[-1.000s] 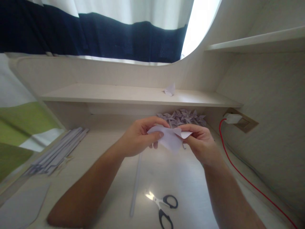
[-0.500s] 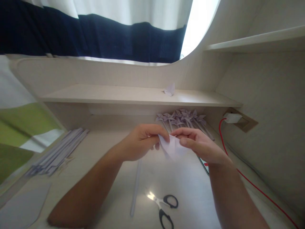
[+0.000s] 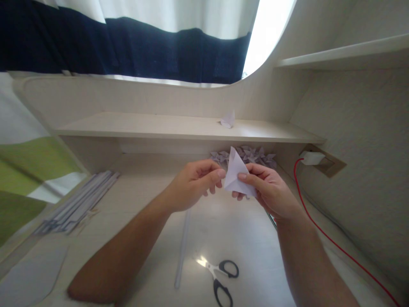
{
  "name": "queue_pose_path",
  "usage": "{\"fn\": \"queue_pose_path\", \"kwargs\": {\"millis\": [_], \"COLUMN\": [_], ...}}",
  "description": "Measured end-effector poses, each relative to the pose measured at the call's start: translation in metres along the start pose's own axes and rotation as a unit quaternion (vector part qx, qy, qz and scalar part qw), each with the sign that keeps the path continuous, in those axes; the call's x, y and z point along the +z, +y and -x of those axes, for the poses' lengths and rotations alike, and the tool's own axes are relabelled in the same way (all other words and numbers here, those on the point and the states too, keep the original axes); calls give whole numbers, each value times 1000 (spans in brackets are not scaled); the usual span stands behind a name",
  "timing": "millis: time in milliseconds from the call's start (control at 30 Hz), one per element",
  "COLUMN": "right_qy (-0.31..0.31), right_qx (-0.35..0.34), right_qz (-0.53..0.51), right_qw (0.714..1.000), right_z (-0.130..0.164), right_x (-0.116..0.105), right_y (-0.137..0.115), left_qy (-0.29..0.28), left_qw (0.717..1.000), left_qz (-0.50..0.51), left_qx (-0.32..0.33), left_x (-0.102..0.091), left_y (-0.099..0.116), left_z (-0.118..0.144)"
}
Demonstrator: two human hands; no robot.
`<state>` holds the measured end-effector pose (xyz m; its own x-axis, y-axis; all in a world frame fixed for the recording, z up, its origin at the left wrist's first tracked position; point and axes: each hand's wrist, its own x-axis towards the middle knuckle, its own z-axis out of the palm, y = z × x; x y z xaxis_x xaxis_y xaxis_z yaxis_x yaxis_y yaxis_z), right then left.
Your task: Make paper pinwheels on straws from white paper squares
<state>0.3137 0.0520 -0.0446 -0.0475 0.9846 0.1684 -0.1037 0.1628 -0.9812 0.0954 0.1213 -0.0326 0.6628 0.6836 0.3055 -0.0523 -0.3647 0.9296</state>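
Note:
My right hand (image 3: pixel 266 185) is closed on a folded piece of white paper (image 3: pixel 234 172), its thumb lying on the front face and its fingers behind. The paper is roughly a triangle with one point up, and a crease shows on it. Just left of the paper, my left hand (image 3: pixel 200 183) is curled, thumb and index fingertips together near its edge; no paper shows between them. Scissors (image 3: pixel 212 267) with black handles lie on the desk below, blades parted. To their left is a thin pale stick (image 3: pixel 182 251).
Several paper pinwheels (image 3: pixel 255 155) lie at the back right, partly hidden by the paper. A folded paper piece (image 3: pixel 228 119) stands on the shelf (image 3: pixel 153 125). Rolled paper sticks (image 3: pixel 83 200) lie at left, near a white sheet (image 3: pixel 32 273). A red cable (image 3: pixel 338 247) runs along the right.
The paper has turned so that a point faces up, and it sits slightly higher. My left hand has come off it, while my right hand keeps hold with the thumb on its face.

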Motion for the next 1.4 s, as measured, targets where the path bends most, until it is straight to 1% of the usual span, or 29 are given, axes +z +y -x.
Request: {"fn": "queue_pose_path", "kwargs": {"millis": [67, 167, 233, 300, 400, 433, 500, 600, 767, 867, 1000, 1100, 1200, 1300, 1400], "right_qy": [20, 26, 23, 27, 52, 60, 64, 61, 33, 24, 26, 7, -13, -35, -48], "right_qx": [-7, -8, -7, -3, 0, -1, -8, -16, -15, -25, -16, 2, 10, 14, 20], "right_qz": [-24, -65, -87, -107, -149, -165, -189, -182, -79, -102, -135, -149, -167, -182, -175], "right_qw": [999, 998, 996, 994, 987, 984, 980, 981, 996, 994, 990, 989, 986, 983, 983], "right_z": [-1, -1, -1, -1, -1, -1, -1, -1, 0, 1, 1, 2, 3, 4, 4], "right_x": [1, 3, 6, 10, 21, 25, 32, 35, 26, 23, 27, 29, 30, 30, 31], "right_y": [0, -1, -2, -2, -1, 0, 3, 8, 10, 5, 0, -1, 0, 0, 1], "left_qy": [2, 55, 93, 133, 201, 217, 231, 229, 230, 228, 193, 208, 219, 197, 184], "left_qw": [999, 993, 986, 978, 961, 955, 948, 947, 949, 953, 956, 951, 951, 961, 965], "left_qz": [-44, -102, -126, -133, -130, -127, -121, -114, -115, -87, -105, -104, -90, -73, -72], "left_qx": [5, 24, 51, 88, 141, 157, 182, 195, 183, 182, 195, 205, 198, 181, 175], "left_x": [5, 14, 19, 22, 26, 27, 28, 26, 21, 20, 21, 22, 21, 20, 20], "left_y": [0, 0, -1, -3, -8, -10, -13, -13, -10, -8, -6, -5, -7, -8, -10], "left_z": [0, 1, 1, 0, 0, -1, -1, -1, 1, 4, 6, 5, 4, 4, 6]}}
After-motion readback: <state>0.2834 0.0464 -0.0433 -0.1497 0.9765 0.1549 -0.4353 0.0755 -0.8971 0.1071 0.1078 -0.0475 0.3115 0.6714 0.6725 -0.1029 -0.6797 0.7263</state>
